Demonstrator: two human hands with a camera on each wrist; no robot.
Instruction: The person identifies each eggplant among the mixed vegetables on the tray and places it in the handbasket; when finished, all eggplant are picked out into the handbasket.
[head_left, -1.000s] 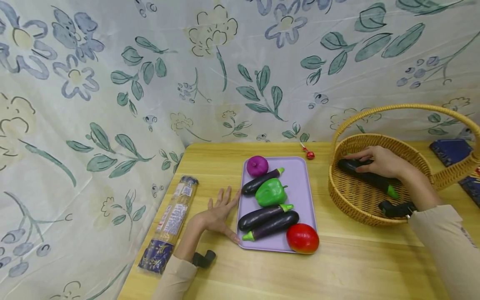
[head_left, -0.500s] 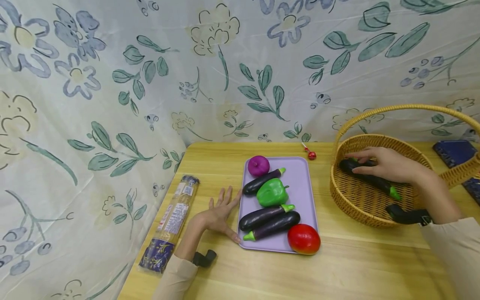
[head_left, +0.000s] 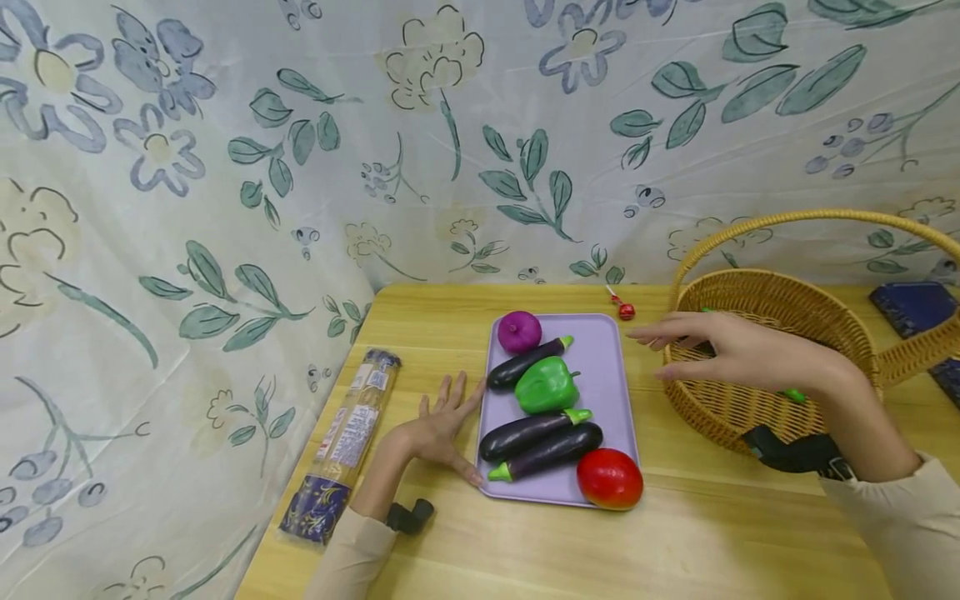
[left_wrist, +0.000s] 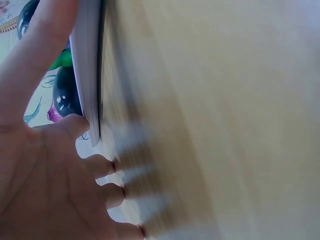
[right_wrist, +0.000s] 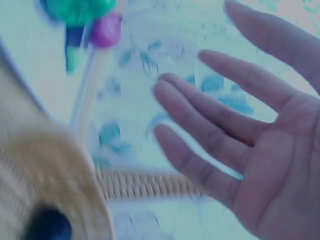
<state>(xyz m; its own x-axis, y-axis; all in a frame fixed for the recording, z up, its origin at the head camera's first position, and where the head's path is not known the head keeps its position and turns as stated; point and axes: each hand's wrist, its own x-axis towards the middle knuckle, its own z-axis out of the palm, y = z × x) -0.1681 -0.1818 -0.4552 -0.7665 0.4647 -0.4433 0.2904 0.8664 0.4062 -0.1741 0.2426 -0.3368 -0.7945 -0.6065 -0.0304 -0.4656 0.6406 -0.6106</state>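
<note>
My left hand (head_left: 442, 431) lies spread on the table, its thumb and a fingertip at the left rim of the lilac tray (head_left: 617, 392). On that tray sit a purple onion (head_left: 519, 332), a green bell pepper (head_left: 547, 386), three eggplants, the nearest one (head_left: 555, 448) at the front, and a red tomato-like fruit (head_left: 610, 479) over the right front corner. Over the left rim of the wicker basket (head_left: 705, 412), my right hand (head_left: 750, 350) hangs with extended fingers and nothing in them. Below it, the dark end of an eggplant (right_wrist: 49, 226) shows inside the basket in the right wrist view.
A clear packet of noodle-like sticks (head_left: 347, 446) lies along the table's left edge. Behind the tray is a red wrapped lollipop (head_left: 626, 311). The basket's tall handle (head_left: 810, 215) arches above it, with a dark blue packet (head_left: 911, 308) to its right. Floral cloth hangs behind.
My right hand has let go of the eggplant in the basket, risen and moved left over the rim. The left hand has stayed at the tray.
</note>
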